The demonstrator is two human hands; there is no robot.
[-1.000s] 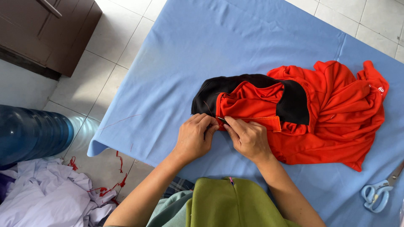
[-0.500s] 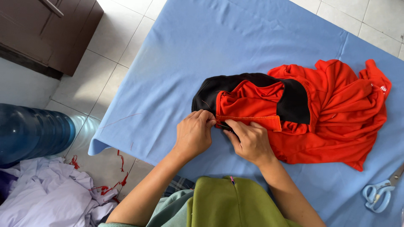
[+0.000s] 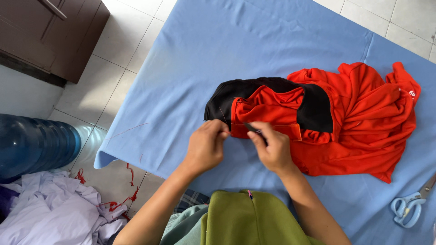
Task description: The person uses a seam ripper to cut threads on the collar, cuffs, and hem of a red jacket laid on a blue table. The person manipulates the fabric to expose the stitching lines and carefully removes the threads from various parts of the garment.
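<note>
Person is working a red-and-black garment lying bunched on the blue-covered worktop, toward its near edge and right side. Left hand is pinching the garment's hem at the black corner, fingers pressed together, apparently keeping the seam taut. Right hand is closed around a small dark tool, probably a seam ripper or thread snip but too small to tell, its tip lying against the red hem just beside the left hand. Both hands are sitting close together so the tool is meeting stretched fabric. Light-blue scissors are lying near the worktop's near right corner, well apart from the hands. On the floor left: blue water jug, pale cloth pile, red thread scraps.
</note>
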